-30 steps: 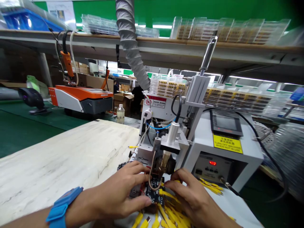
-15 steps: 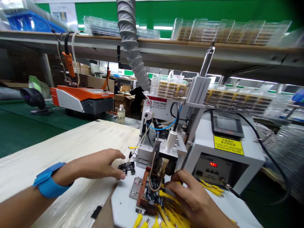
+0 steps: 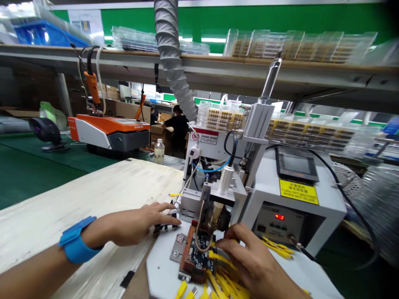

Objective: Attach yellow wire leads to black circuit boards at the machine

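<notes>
My left hand, with a blue band on the wrist, reaches over a small black circuit board at the left of the white machine base. Its fingers are stretched and apart, partly hiding that board. My right hand is pinched on a yellow cable at the right side of a brown fixture. Dark circuit boards sit in the fixture, under a copper-coloured loop from the machine head. Several yellow cables with plugs fan out below my right hand.
A control box with a screen and red digits stands at the right, more yellow cables in front of it. A grey duct hangs above. At the back are a bottle, an orange machine and a seated person.
My left hand has moved right, over the loose black board, which is now partly covered and slightly shifted. My right hand stays at the fixture. The view has tilted slightly.
</notes>
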The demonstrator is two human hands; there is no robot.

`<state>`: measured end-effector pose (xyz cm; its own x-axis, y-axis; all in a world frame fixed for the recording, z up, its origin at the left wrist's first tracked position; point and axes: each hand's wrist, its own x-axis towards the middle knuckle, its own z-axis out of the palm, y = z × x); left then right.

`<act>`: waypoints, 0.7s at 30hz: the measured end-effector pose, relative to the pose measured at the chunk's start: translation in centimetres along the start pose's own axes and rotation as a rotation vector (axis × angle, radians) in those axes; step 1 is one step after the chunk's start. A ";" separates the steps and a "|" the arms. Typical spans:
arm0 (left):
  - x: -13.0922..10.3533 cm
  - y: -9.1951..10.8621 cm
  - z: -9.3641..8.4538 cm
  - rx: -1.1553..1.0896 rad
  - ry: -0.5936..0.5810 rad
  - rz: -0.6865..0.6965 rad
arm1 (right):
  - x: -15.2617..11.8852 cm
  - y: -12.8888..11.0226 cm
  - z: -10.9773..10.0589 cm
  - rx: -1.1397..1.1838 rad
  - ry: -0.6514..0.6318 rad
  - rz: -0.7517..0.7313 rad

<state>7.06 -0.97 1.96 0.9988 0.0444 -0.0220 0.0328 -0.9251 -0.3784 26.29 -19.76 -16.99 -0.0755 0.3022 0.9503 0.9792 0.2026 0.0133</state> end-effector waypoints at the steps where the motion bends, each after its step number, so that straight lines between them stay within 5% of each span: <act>1: 0.1 0.2 0.1 -0.001 0.014 0.021 | 0.0 0.0 0.0 0.002 -0.003 0.004; 11: 0.0 1.4 0.0 -0.032 0.082 -0.035 | 0.0 -0.1 -0.1 0.109 0.041 0.057; 14: 0.1 1.4 0.1 -0.043 0.100 -0.061 | 0.4 -0.7 0.0 0.354 -0.029 0.371; 18: 0.3 1.7 -0.1 -0.063 0.146 -0.070 | 0.8 -1.1 1.0 0.979 -0.076 0.931; 21: 0.3 1.9 -0.2 -0.078 0.182 -0.068 | 0.7 -0.9 1.5 1.261 0.064 0.992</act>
<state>7.46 -2.84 1.43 0.9840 0.0457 0.1720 0.0965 -0.9491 -0.2998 25.04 -18.30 -16.83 0.5034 0.7448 0.4379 -0.1415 0.5711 -0.8086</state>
